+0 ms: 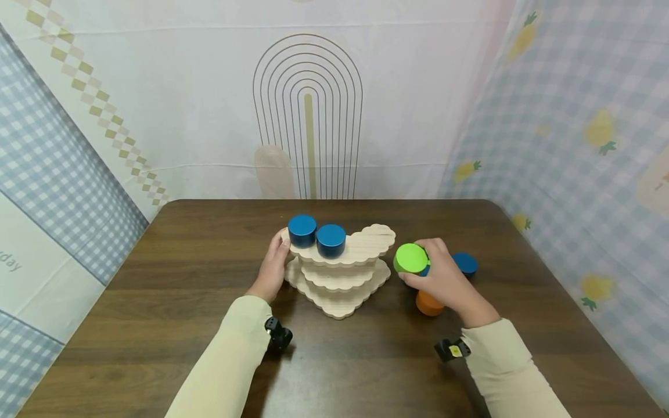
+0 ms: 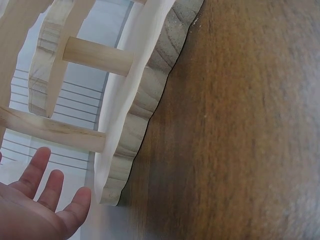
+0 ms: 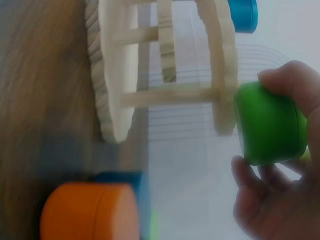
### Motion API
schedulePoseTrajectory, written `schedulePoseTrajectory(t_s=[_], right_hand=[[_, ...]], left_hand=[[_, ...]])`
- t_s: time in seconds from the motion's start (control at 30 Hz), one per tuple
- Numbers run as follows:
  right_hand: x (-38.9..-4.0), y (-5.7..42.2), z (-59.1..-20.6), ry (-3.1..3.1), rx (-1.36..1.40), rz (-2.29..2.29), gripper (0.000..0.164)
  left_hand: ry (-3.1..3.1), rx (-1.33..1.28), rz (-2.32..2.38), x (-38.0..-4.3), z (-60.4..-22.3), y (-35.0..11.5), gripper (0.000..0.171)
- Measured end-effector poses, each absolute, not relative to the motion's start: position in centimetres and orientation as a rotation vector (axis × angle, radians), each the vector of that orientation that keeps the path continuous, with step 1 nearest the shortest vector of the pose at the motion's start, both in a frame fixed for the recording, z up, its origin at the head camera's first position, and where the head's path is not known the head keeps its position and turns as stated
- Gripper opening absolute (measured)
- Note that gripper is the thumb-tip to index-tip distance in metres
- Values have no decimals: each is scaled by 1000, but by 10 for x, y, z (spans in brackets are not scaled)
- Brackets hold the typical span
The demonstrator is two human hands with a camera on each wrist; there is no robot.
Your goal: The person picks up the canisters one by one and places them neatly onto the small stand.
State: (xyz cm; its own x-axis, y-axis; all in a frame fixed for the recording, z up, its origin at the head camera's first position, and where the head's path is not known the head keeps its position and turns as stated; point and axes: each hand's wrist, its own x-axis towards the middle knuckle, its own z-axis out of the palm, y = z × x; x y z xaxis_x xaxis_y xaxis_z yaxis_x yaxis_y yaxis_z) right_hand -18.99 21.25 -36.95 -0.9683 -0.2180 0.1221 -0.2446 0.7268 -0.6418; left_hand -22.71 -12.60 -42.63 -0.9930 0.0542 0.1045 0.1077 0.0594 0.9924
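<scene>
A pale wooden tiered stand (image 1: pixel 338 302) with scalloped shelves stands mid-table. Two blue round tins (image 1: pixel 302 231) sit at the left of its top shelf (image 1: pixel 360 247). My left hand (image 1: pixel 271 264) touches that shelf's left end; in the left wrist view several fingers (image 2: pixel 50 190) are loosely extended beside a dowel post (image 2: pixel 55 132), and the thumb is out of sight. My right hand (image 1: pixel 436 273) grips a green round tin (image 1: pixel 410 259) between thumb and fingers, raised just right of the top shelf. The right wrist view shows the green tin (image 3: pixel 270 125) near the shelf's edge.
Under and beside my right hand, an orange tin (image 1: pixel 430 303) and a blue tin (image 1: pixel 464 265) stand on the dark wooden table (image 1: pixel 355 371). Another blue tin is partly hidden behind the fingers. Patterned cloth (image 1: pixel 418 104) hangs behind the table and along both sides.
</scene>
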Motion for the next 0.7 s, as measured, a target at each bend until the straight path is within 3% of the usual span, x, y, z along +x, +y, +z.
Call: schedulePoseTrajectory(t_s=[0.7], right_hand=[[-214,167,-356,-2799,536,1125,65]], left_hand=[[-2255,-138,-2108,-226,-425,-125,48]])
